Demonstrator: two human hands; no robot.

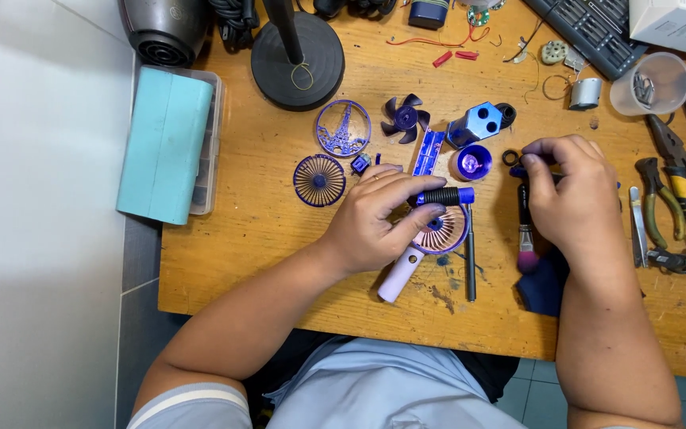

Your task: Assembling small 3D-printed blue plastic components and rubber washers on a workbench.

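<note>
My left hand point(375, 218) grips a screwdriver handle point(444, 196), black-ribbed with blue ends, held over a small lilac hand fan point(414, 258) lying on the wooden table point(263, 262). My right hand point(573, 191) pinches a small dark part at its fingertips, beside a black ring point(510, 157). A dark brush point(526, 230) with a pink tip lies under that hand. Scattered above are purple fan parts: a round grille point(319, 180), a patterned cover point(343, 128), a propeller point(405, 117), a blue motor housing point(478, 123) and a purple cup point(472, 162).
A teal-lidded parts box point(170, 143) sits at the table's left edge. A black round lamp base point(298, 59) stands at the back. Pliers and cutters point(680, 187) lie right, with a clear plastic cup point(650, 83) and a bit set point(593, 32) behind.
</note>
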